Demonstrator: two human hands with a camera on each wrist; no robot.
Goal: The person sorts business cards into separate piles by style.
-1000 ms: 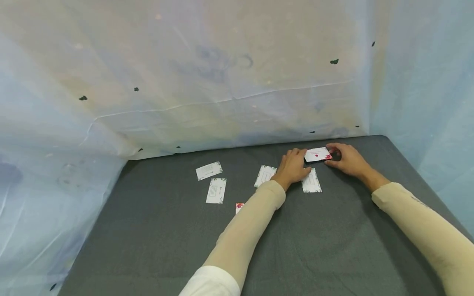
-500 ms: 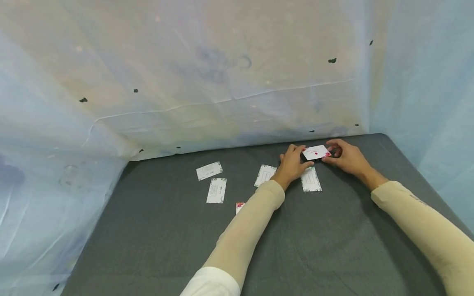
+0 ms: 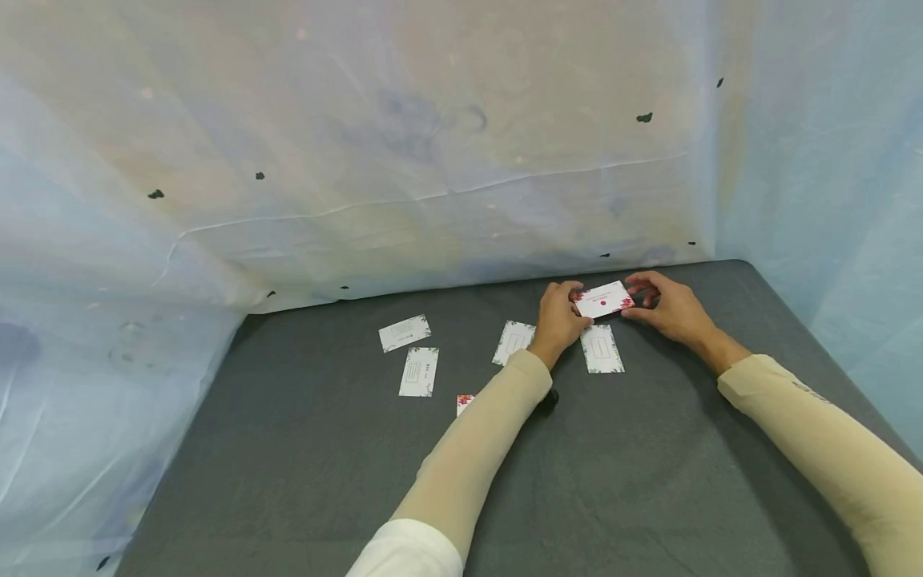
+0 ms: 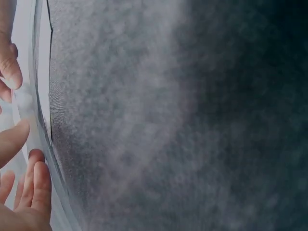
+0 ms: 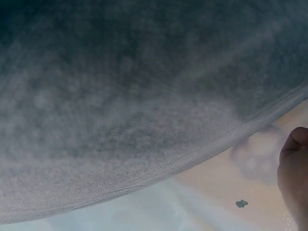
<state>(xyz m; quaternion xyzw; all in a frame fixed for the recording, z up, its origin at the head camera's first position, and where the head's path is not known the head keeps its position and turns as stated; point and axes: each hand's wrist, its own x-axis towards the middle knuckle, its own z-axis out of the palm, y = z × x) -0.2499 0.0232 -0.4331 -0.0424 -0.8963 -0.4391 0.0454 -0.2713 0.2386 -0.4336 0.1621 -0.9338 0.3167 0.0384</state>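
Note:
A white card with red flowers at its corners [image 3: 603, 300] is held between both hands near the far right of the dark cloth. My left hand [image 3: 561, 319] pinches its left end, thumb toward me and fingers on the far side. At the right end, the thumb and fingers of my right hand [image 3: 667, 311] hold it. Just in front lies a white card with grey leafy corners [image 3: 602, 349]. Another leafy card [image 3: 513, 343] lies left of my left hand, partly covered by it. In the left wrist view both hands' fingertips meet around a pale edge.
Two more leafy cards lie to the left, a slanted one [image 3: 405, 332] and an upright one [image 3: 419, 372]. A red-flowered card [image 3: 465, 403] shows partly beside my left forearm. The dark grey cloth [image 3: 303, 449] ends at a pale fabric wall [image 3: 433, 160].
Both hands have moved slightly left with the red-flowered card. My left fingers have closed in on its left end, and the card has turned a little.

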